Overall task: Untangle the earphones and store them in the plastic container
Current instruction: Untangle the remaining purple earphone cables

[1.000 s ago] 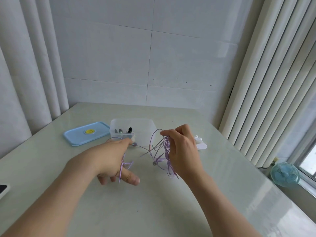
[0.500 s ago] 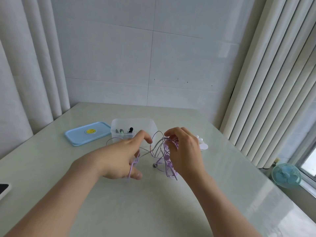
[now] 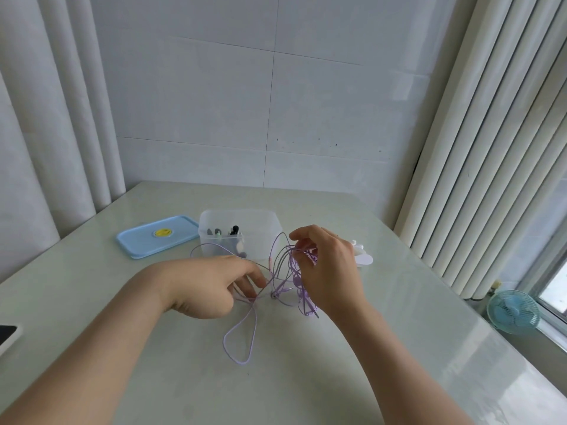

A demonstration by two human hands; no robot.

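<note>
Two hands point(image 3: 211, 286) point(image 3: 331, 271), one earphone tangle point(image 3: 302, 294), one container point(image 3: 260, 240).

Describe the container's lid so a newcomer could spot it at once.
On the pale table, look to the far left near the curtain. There, just left of the clear container, the lid lies flat. It is the table's only light-blue thing, with a round yellow sticker in its middle.

A dark device point(image 3: 7, 335) on the worktop point(image 3: 399, 348) is cut off by the left edge. The right hand point(image 3: 331, 271) covers most of a white object point(image 3: 365, 259), and its back hides how the fingers point(image 3: 303, 236) grip the earphones point(image 3: 296, 282). The bits point(image 3: 225, 233) inside the plastic container point(image 3: 264, 234) are too small to name.
</note>
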